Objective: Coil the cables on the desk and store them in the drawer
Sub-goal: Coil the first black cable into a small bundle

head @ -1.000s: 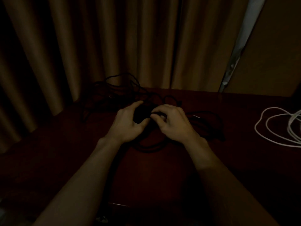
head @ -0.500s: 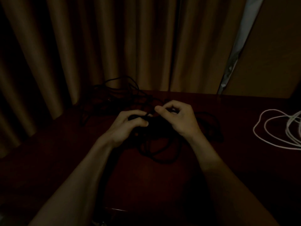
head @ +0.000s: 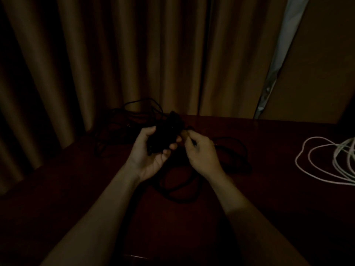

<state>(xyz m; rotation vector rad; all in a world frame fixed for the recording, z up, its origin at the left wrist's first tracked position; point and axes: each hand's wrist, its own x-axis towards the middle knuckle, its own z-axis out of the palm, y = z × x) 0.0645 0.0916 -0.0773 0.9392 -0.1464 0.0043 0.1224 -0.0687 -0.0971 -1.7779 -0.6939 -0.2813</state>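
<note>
Two bare forearms are reaching in from the near edge over a dark tabletop (head: 269,204). The left hand (head: 151,156), palm up, is curling its fingers around a bunched black cable (head: 165,135), whose loose loops are trailing on the tabletop beneath. The right hand (head: 203,154) is pinching a strand just beside the bunch. A white cable (head: 335,160) is lying at the right edge, well apart. Curtains (head: 134,54) are hanging behind.

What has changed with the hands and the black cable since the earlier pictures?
The left hand turned palm up and lifted, now gripping a bundle of the black cable. The right hand rose beside it and seems to pinch a strand. The white cable and the black tangle by the curtain stayed put.
</note>
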